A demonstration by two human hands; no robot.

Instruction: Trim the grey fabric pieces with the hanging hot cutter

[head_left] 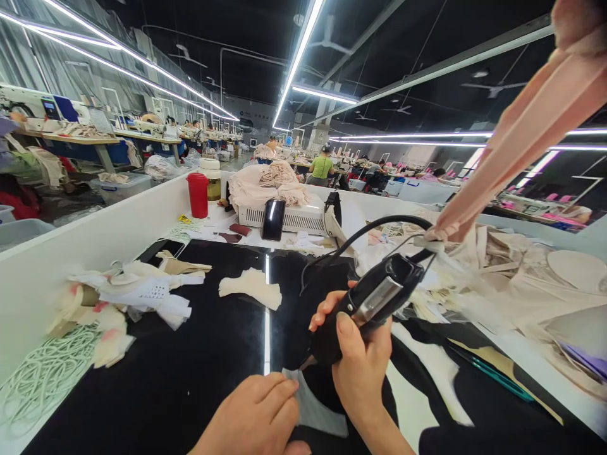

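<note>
My right hand (360, 366) is wrapped round a black corded hand tool (367, 300) with a silvery plate on its side. The tool tilts down to the left, and its tip is near a grey fabric piece (318, 407). At that piece's left end, my left hand (256, 407) has its fingers together on the edge, pressing or pinching it. Black material (180, 392) lies under the work. A pink fabric strip (502, 151) is tied at the tool's upper end and runs up to the right. My fingers partly hide the tool's lower end.
Cream cut pieces (251, 287), pale green cord (52, 373) and labelled scraps (152, 291) lie leftward. Behind are a phone (274, 220), a white vented box (303, 213) and a red container (197, 196). Teal-handled tweezers (502, 376) and piled beige fabric (521, 278) lie at right.
</note>
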